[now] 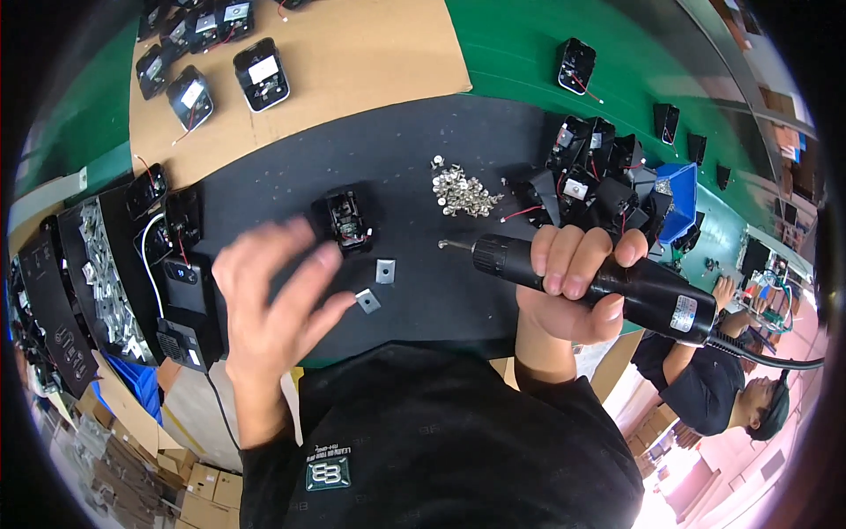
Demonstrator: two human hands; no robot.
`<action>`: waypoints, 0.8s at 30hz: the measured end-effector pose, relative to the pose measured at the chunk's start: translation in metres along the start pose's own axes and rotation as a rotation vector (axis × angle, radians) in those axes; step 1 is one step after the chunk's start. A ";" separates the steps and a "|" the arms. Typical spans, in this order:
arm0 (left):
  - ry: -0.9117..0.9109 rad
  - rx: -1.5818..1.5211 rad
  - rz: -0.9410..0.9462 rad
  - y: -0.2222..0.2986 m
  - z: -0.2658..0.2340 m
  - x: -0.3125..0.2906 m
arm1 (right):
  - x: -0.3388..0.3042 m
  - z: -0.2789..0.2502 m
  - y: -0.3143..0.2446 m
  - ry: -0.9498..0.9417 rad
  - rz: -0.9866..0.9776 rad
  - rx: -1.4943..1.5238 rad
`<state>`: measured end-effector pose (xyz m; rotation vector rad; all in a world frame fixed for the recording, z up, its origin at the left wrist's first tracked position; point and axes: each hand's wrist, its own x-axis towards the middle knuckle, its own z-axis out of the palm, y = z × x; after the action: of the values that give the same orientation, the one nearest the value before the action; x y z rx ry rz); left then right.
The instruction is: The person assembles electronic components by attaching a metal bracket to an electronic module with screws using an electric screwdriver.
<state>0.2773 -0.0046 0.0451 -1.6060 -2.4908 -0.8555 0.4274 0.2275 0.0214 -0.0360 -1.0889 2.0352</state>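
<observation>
My right hand [573,286] is wrapped round a black electric screwdriver [656,295], whose cable runs off to the right. Its bit points left, and a small screw [443,244] appears to sit at the tip. My left hand [273,295] is open, slightly blurred, fingers spread above the mat and holding nothing. Just beyond its fingertips lies a small black housing [344,219] with its inside facing up. Two square metal plates with a central hole, one [385,271] farther and one [367,301] nearer, lie beside my left thumb. A pile of screws [465,192] rests past the screwdriver bit.
Black housings [608,172] with red wires crowd the right, beside a blue bin [679,207]. More finished-looking units [262,75] stand on cardboard [370,53] at the far left. A box of metal plates [110,282] and a power bank [182,273] are left. A co-worker [705,383] sits right.
</observation>
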 end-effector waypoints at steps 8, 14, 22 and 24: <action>-0.353 -0.220 -0.027 0.004 0.029 -0.041 | -0.003 0.008 0.005 0.028 -0.028 -0.015; -0.365 -0.330 -0.164 0.014 0.033 -0.036 | -0.006 0.008 0.008 0.034 -0.015 -0.039; -0.392 -0.399 -0.310 0.018 0.032 -0.037 | -0.004 0.007 0.013 0.042 -0.005 -0.031; -0.299 -0.409 -0.330 0.016 0.030 -0.036 | -0.005 0.006 0.013 0.043 0.011 -0.022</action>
<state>0.3153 -0.0154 0.0146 -1.5421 -3.0053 -1.3287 0.4199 0.2162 0.0145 -0.0972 -1.0863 2.0228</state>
